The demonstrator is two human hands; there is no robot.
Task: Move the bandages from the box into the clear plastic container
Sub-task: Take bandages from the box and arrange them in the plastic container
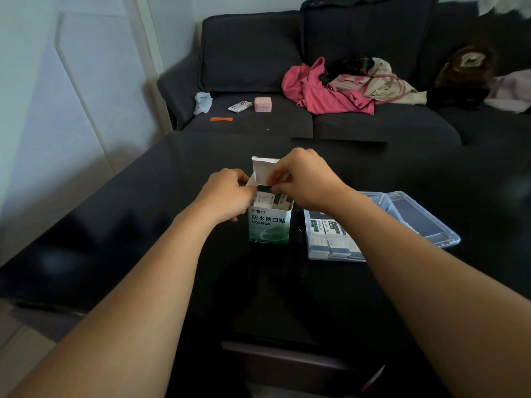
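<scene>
A white and green bandage box point(269, 225) stands upright on the black table point(115, 225), its top flap open. Several wrapped bandages point(271, 200) show inside its mouth. My left hand point(227, 196) grips the box's upper left side. My right hand point(307, 179) reaches over the open top and pinches a bandage between thumb and fingers. To the right lies the clear plastic container point(313, 248) with several bandages point(330, 226) in it, partly hidden by my right forearm.
The container's hinged clear lid point(422, 216) lies open beyond it. Behind the table a dark sofa point(373, 122) holds pink clothing point(316, 90), a pink case point(262, 104), a small box point(240, 106) and an orange packet point(221, 119).
</scene>
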